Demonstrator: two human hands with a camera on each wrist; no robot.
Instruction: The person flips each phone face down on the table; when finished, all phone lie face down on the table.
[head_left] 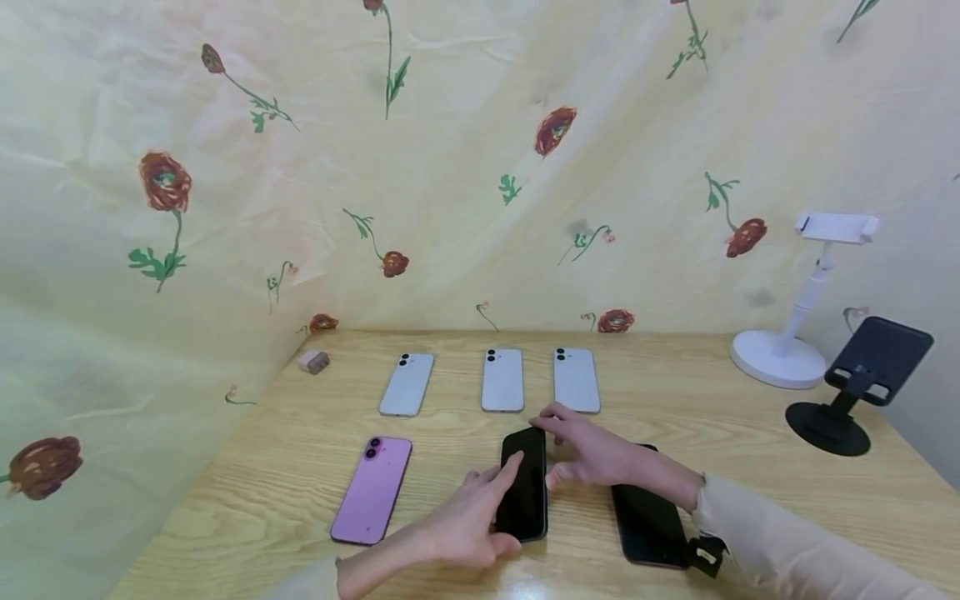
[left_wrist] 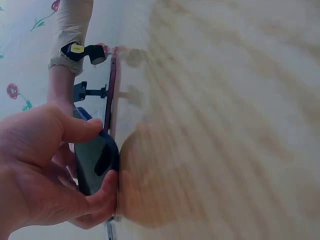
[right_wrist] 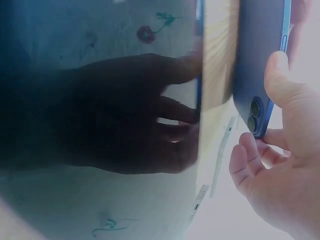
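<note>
A smartphone [head_left: 531,492] with its black screen facing up is between my two hands in the head view. My left hand [head_left: 474,515] grips it from the near left, the index finger lying over the screen. My right hand [head_left: 596,450] holds its far right side, with fingertips at the top edge and the thumb along the side. In the right wrist view the phone's blue back [right_wrist: 259,55] and two camera lenses show, so it is tilted off the table. Under my right forearm lies another smartphone [head_left: 651,527], dark screen up; the arm hides part of it.
A purple phone [head_left: 372,492] lies left, back up. Behind are three white phones, at left [head_left: 407,385], middle [head_left: 502,382] and right [head_left: 576,382]. A small charger plug [head_left: 313,361] sits back left; a white stand [head_left: 780,358] and black stand [head_left: 828,429] occupy the right.
</note>
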